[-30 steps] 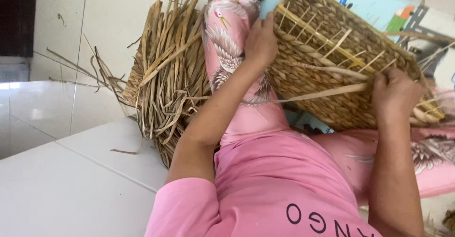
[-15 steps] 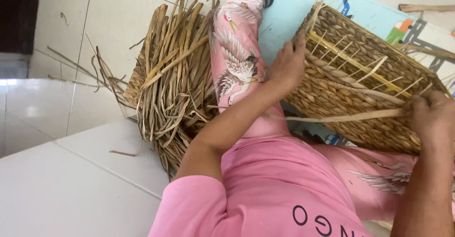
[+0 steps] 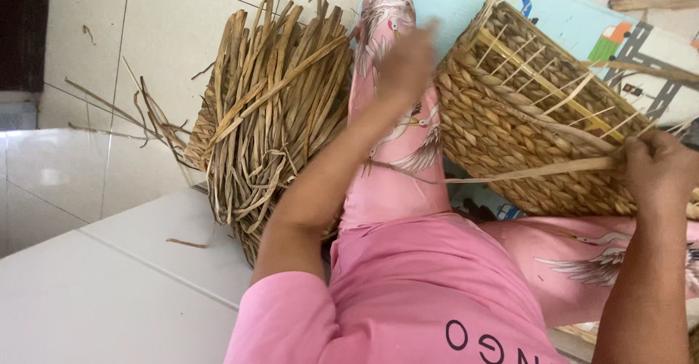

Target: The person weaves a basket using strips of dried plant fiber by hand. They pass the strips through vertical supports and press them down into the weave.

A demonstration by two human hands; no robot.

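While the basket [image 3: 535, 127] rests tilted against the person's pink-clad legs, right of centre in the head view, both hands work at it. The right hand [image 3: 659, 171] sits at the basket's near right edge, fingers curled shut around the end of a long flat strand [image 3: 510, 172]. That strand runs leftward across the basket's near side and thins out over the leg [image 3: 397, 138]. The left hand [image 3: 408, 62] is blurred, raised just beside the basket's far left corner; I cannot tell whether it is open or closed, or whether it touches the weave.

To the left, on the tiled floor [image 3: 145, 36], lies a thick bundle [image 3: 273, 109] of dried strands, with loose pieces straggling out toward the left. A coloured mat [image 3: 575, 18] shows on the far side beyond the basket.

The basket looks light for its bulk and fairly stiff, held in shape by thin pale ribs showing through the braided wall. Its rim and corners seem the firmest places to take hold; the open weave would give fingers purchase almost anywhere. The strand looks soft, pliable and dry, likely to crack if kinked sharply. It is probably best pinched near its end, as the right hand does, and kept taut.
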